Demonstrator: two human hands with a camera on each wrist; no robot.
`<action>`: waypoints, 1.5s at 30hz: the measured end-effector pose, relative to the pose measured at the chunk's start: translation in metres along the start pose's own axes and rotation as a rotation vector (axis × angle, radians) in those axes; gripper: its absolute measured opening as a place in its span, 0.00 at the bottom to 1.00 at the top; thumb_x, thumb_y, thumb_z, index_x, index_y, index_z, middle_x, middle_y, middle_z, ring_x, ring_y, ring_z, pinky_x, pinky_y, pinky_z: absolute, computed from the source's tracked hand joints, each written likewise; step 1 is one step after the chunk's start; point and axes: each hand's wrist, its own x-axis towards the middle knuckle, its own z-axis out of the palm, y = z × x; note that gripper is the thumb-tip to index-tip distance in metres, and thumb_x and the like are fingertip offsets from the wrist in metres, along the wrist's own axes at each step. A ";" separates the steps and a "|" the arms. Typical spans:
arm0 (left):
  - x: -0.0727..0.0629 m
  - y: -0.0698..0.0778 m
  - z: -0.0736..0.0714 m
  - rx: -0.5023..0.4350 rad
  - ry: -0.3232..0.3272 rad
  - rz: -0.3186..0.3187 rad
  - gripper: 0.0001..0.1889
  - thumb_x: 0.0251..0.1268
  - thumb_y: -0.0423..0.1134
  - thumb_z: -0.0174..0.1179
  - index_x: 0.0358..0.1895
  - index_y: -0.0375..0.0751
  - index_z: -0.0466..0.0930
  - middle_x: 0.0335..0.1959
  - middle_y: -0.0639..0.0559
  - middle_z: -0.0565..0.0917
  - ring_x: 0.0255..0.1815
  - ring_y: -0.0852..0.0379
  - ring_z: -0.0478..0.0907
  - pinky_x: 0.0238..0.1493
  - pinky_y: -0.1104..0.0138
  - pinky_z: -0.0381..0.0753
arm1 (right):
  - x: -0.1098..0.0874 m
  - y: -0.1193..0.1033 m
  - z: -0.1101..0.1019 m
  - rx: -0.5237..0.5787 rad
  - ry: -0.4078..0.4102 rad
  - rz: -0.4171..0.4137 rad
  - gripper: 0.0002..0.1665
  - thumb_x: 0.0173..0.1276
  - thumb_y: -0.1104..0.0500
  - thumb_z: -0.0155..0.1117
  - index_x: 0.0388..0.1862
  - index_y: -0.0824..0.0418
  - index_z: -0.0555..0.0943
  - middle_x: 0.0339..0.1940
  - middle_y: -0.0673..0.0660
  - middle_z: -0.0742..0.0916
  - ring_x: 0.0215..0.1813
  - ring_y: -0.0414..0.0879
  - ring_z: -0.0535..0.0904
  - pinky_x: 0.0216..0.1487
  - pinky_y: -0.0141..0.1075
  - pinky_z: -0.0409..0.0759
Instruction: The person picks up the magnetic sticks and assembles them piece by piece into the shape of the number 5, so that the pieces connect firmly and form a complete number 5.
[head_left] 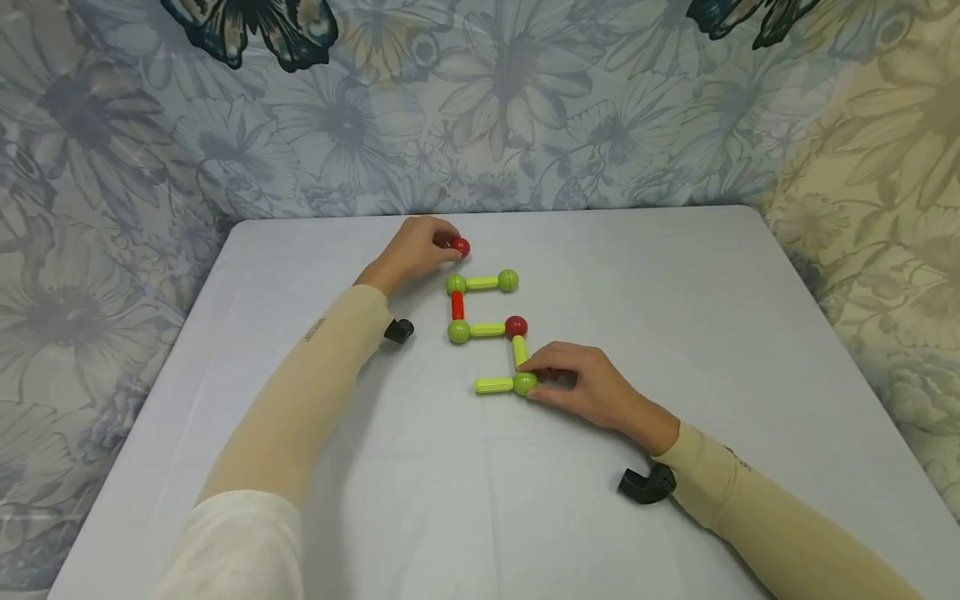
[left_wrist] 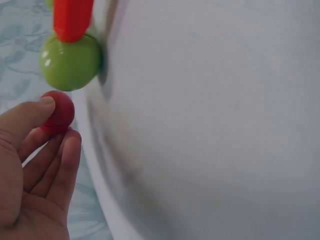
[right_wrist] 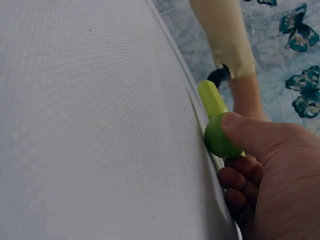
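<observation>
A zigzag chain of balls and rods lies on the white table. Between thumb and fingers, my left hand (head_left: 417, 247) pinches a loose red ball (left_wrist: 61, 111) just beyond the chain's far left corner. That corner is a green ball (head_left: 456, 284), joined to a red rod (head_left: 457, 306) and a yellow-green rod ending in another green ball (head_left: 508, 281). At the near end, my right hand (head_left: 588, 385) pinches a green ball (right_wrist: 220, 137), which carries a yellow-green rod (head_left: 492, 386) pointing left. Another red ball (head_left: 516, 327) forms a middle corner.
White cloth covers the table (head_left: 360, 517), whose far edge meets a floral fabric backdrop (head_left: 517, 108) with butterfly prints. Black wrist-worn mounts (head_left: 647, 484) stick out from both beige sleeves (head_left: 300, 392).
</observation>
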 end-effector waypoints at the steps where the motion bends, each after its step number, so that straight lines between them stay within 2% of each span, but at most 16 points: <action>1: -0.004 0.000 -0.002 -0.018 0.007 -0.005 0.17 0.76 0.41 0.71 0.62 0.41 0.87 0.54 0.49 0.87 0.56 0.51 0.81 0.62 0.58 0.80 | 0.000 0.000 0.000 0.000 0.000 0.001 0.22 0.65 0.61 0.85 0.57 0.47 0.91 0.47 0.40 0.88 0.45 0.41 0.81 0.46 0.36 0.81; 5: -0.024 0.004 -0.011 -0.088 0.025 0.005 0.18 0.75 0.42 0.72 0.62 0.41 0.87 0.52 0.49 0.87 0.54 0.52 0.81 0.60 0.58 0.80 | 0.000 0.000 0.000 0.001 -0.001 0.001 0.22 0.65 0.61 0.85 0.57 0.47 0.91 0.47 0.40 0.88 0.45 0.41 0.81 0.45 0.36 0.81; 10: -0.058 0.012 -0.015 -0.158 0.017 0.063 0.17 0.72 0.38 0.74 0.60 0.40 0.87 0.49 0.49 0.88 0.50 0.52 0.84 0.59 0.59 0.82 | 0.000 0.001 0.000 0.005 -0.003 -0.001 0.22 0.65 0.62 0.85 0.57 0.48 0.91 0.48 0.40 0.88 0.45 0.42 0.82 0.46 0.36 0.81; 17: -0.111 0.016 -0.003 -0.217 -0.024 0.185 0.15 0.69 0.33 0.75 0.56 0.40 0.89 0.47 0.52 0.89 0.45 0.55 0.85 0.57 0.59 0.85 | -0.003 0.002 0.001 0.001 0.003 -0.002 0.23 0.65 0.63 0.84 0.57 0.48 0.91 0.48 0.40 0.89 0.45 0.42 0.82 0.47 0.36 0.82; 23: -0.142 0.016 0.003 -0.274 -0.052 0.197 0.14 0.67 0.31 0.76 0.54 0.42 0.90 0.45 0.54 0.89 0.44 0.55 0.85 0.57 0.54 0.85 | -0.005 0.004 0.002 -0.006 0.009 -0.010 0.22 0.65 0.63 0.84 0.57 0.49 0.91 0.47 0.41 0.89 0.45 0.42 0.82 0.46 0.36 0.82; 27: -0.156 0.016 0.008 -0.296 -0.087 0.204 0.15 0.66 0.31 0.77 0.54 0.43 0.90 0.46 0.55 0.90 0.43 0.55 0.86 0.56 0.52 0.86 | -0.004 0.004 0.003 -0.006 0.010 -0.013 0.22 0.65 0.63 0.84 0.56 0.49 0.91 0.47 0.41 0.88 0.44 0.42 0.82 0.46 0.36 0.81; 32: -0.168 0.015 0.018 -0.277 -0.158 0.254 0.16 0.65 0.31 0.77 0.55 0.42 0.89 0.46 0.57 0.90 0.41 0.58 0.86 0.54 0.55 0.87 | -0.004 0.004 0.004 -0.004 0.007 -0.011 0.22 0.65 0.63 0.84 0.56 0.49 0.91 0.47 0.41 0.88 0.44 0.42 0.82 0.46 0.36 0.81; 36: -0.171 0.014 0.025 -0.244 -0.217 0.284 0.17 0.66 0.32 0.77 0.56 0.41 0.89 0.47 0.58 0.89 0.42 0.59 0.86 0.53 0.56 0.87 | -0.002 0.003 0.003 -0.004 0.005 -0.005 0.22 0.65 0.63 0.84 0.57 0.48 0.91 0.47 0.40 0.88 0.44 0.42 0.81 0.46 0.36 0.81; 41: -0.172 0.013 0.032 -0.197 -0.275 0.261 0.16 0.66 0.34 0.77 0.56 0.43 0.90 0.44 0.61 0.89 0.42 0.61 0.85 0.51 0.60 0.86 | -0.001 0.004 0.004 0.001 0.000 -0.016 0.21 0.66 0.63 0.84 0.57 0.49 0.91 0.46 0.42 0.89 0.44 0.42 0.81 0.45 0.36 0.81; 45: -0.172 0.013 0.035 -0.166 -0.295 0.260 0.14 0.66 0.35 0.78 0.54 0.46 0.91 0.42 0.62 0.88 0.41 0.61 0.85 0.50 0.62 0.85 | 0.001 0.005 0.004 -0.001 0.001 -0.027 0.21 0.66 0.63 0.83 0.57 0.50 0.91 0.47 0.42 0.89 0.44 0.43 0.81 0.46 0.36 0.81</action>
